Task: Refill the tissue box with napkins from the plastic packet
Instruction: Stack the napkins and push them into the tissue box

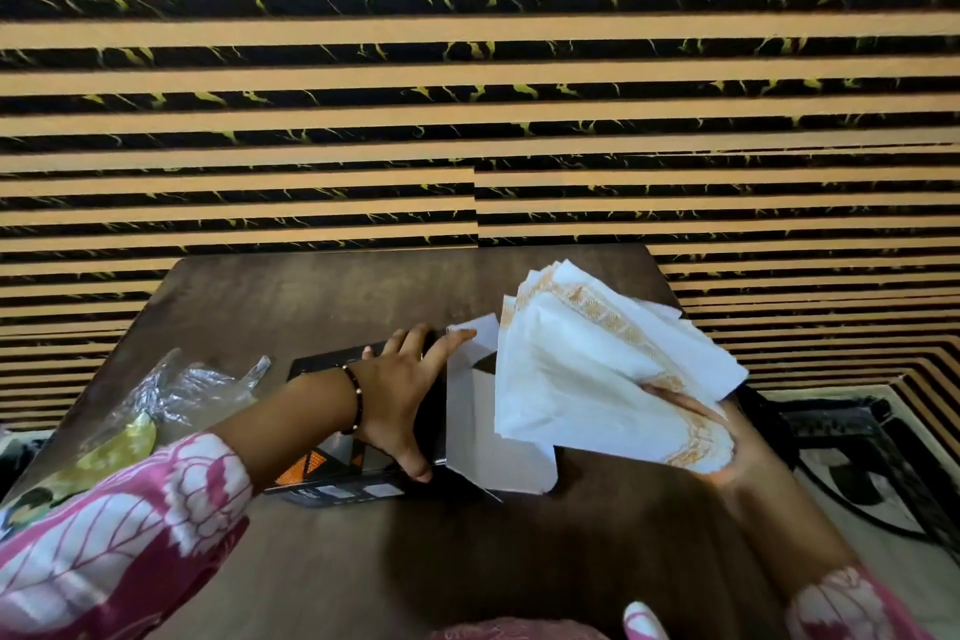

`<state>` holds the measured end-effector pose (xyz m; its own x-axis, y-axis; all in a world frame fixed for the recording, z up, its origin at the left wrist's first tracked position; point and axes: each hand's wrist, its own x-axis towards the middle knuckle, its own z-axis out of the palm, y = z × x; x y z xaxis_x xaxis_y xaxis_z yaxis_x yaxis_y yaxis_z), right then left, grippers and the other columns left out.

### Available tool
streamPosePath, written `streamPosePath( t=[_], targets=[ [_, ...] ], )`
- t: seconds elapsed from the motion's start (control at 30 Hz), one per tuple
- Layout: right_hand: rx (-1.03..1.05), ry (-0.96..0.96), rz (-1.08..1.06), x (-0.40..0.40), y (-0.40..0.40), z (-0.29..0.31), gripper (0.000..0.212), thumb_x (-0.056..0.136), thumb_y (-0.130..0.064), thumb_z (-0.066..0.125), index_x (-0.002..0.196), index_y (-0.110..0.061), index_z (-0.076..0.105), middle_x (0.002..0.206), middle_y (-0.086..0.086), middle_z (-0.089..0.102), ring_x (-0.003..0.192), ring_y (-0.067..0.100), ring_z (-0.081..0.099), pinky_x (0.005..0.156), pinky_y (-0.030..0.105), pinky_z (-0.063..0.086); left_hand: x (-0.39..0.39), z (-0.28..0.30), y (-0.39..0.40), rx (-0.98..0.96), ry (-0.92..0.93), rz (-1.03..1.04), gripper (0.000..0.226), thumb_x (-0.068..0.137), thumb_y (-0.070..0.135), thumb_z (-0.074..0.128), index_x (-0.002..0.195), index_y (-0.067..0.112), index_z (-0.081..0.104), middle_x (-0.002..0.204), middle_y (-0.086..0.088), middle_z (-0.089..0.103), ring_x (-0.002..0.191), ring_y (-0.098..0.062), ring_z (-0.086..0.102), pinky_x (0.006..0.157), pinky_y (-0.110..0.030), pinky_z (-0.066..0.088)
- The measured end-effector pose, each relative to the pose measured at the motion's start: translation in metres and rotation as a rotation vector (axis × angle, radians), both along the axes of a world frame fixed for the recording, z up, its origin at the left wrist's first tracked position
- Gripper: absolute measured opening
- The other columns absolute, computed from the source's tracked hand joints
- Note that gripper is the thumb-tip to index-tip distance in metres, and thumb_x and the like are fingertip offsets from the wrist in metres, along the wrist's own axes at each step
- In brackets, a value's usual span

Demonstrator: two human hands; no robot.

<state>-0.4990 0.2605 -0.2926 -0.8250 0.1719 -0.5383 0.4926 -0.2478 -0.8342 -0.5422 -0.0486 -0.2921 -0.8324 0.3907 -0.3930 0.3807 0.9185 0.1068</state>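
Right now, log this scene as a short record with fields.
surface: brown table
tissue box: black tissue box lying on the table, white end flaps open toward the right
left hand: left hand pressed flat on the box top, steadying it
right hand: right hand holding a fanned stack of napkins above the open end
napkins in box: not yet
plastic packet: crumpled plastic packet left of the box

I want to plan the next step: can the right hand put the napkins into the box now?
Probably yes. The box end is open, the left hand steadies it, and the right hand holds the napkins just beside the opening.
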Motion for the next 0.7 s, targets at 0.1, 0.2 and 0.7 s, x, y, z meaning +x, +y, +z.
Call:
streamPosePath(
  t=[0.1,0.2,0.7],
  targets=[
    [-0.050,0.034,0.007,-0.021,-0.015,0.038,0.040,0.098,-0.008,0.027,0.136,0.003,0.037,0.137,0.026,0.047,0.114,0.036,0.055,0.085,0.030,0.041,0.003,0.015,0.000,0.235,0.082,0.020,0.144,0.036,0.058,0.082,0.136,0.045,-0.021,0.151,-0.006,0.004,0.141,-0.033,0.010,0.112,-0.052,0.028],
    [-0.012,0.129,0.264,-0.035,-0.007,0.047,0.044,0.095,-0.015,0.034,0.079,-0.007,0.075,0.072,0.012,0.075,0.055,0.018,0.069,0.049,0.019,0.053,0.008,0.014,0.001,0.416,0.148,0.038,0.140,0.038,0.057,0.079,0.135,0.045,-0.021,0.150,0.000,0.004,0.143,-0.028,0.003,0.116,-0.049,0.021],
    [0.102,0.035,0.410,-0.074,-0.023,0.057,0.034,0.093,-0.016,0.033,0.068,-0.009,0.055,0.040,0.001,0.060,0.033,0.012,0.056,0.033,0.017,0.042,0.018,0.003,-0.012,0.592,0.266,0.075,0.134,0.036,0.061,0.076,0.132,0.048,-0.016,0.146,-0.001,0.009,0.138,-0.025,0.015,0.115,-0.048,0.024]
  ],
)
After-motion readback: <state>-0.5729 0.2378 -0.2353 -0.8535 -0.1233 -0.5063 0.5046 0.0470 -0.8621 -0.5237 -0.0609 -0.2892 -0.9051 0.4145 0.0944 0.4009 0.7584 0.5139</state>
